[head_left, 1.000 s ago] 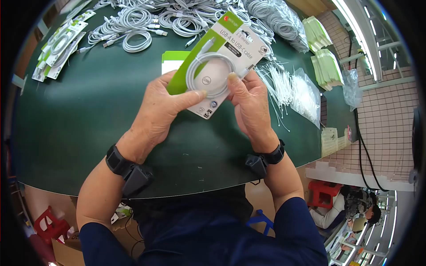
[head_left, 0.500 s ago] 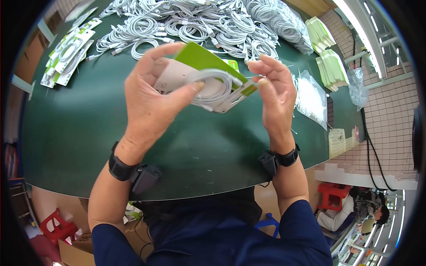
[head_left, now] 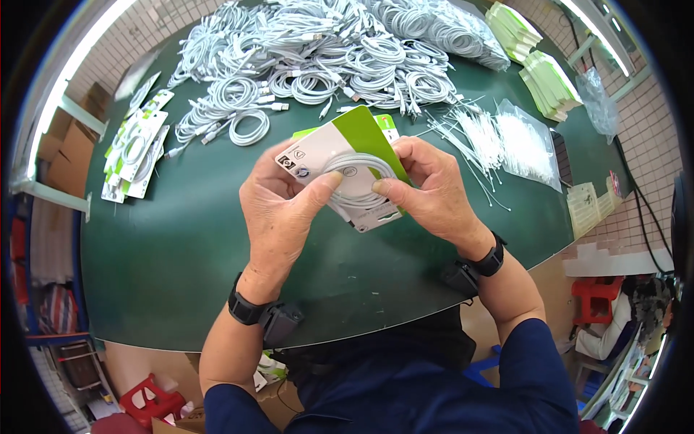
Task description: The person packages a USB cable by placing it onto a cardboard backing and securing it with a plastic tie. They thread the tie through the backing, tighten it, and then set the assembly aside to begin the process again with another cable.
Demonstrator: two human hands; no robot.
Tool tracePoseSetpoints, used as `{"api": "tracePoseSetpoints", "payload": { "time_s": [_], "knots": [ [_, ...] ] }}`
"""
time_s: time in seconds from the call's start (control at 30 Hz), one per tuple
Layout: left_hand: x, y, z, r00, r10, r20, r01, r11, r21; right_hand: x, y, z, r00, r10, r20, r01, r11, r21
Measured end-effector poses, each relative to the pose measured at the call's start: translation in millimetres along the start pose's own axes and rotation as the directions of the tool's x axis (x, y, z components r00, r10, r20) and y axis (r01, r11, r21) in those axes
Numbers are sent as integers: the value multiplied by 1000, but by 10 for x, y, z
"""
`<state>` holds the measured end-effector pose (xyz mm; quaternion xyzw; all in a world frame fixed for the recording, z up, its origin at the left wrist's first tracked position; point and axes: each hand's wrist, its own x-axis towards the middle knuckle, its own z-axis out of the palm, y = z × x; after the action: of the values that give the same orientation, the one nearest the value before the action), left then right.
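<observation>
A green and white cardboard card (head_left: 370, 133) is held up between my two hands, tilted, with a coil of light grey cable (head_left: 356, 200) lying against its face. My left hand (head_left: 276, 211) grips the card's left side, its thumb pressed on the coil and its fingers behind the card. On the right edge, my right hand (head_left: 439, 189) pinches card and coil, thumb in front. Whether a tie binds the coil to the card cannot be made out. Behind the held card, part of another green and white card (head_left: 387, 126) shows on the green table (head_left: 188, 267).
A large heap of coiled grey cables (head_left: 303, 54) spreads along the far side, beside a clear bag of cables (head_left: 459, 36). At left lie cards with cables (head_left: 137, 152). Loose white cable ties (head_left: 473, 137), a bag of ties (head_left: 528, 148) and stacked cards (head_left: 549, 85) are right.
My right hand, apart from the coil with fingertips at the card's edge, now grips card and coil. The card has turned its face more toward me. The whole view has shifted.
</observation>
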<state>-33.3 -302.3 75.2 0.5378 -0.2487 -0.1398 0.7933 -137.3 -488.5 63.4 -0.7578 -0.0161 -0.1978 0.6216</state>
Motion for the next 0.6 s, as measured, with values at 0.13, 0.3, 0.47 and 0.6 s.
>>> {"api": "tracePoseSetpoints", "payload": {
  "time_s": [0.13,0.3,0.47,0.6],
  "knots": [
    [35,-28,-37,974,-215,74,209,974,86,-12,-9,-10,990,140,-3,-139,986,86],
    [40,-18,-159,949,-289,127,289,957,14,17,24,-18,994,108,23,-109,993,49],
    [61,-29,-143,970,-225,91,223,974,32,191,-84,-465,989,130,65,-108,957,-270],
    [97,-53,-110,987,-143,68,141,989,34,265,338,-943,972,-124,-199,-57,698,-714]
  ]
}}
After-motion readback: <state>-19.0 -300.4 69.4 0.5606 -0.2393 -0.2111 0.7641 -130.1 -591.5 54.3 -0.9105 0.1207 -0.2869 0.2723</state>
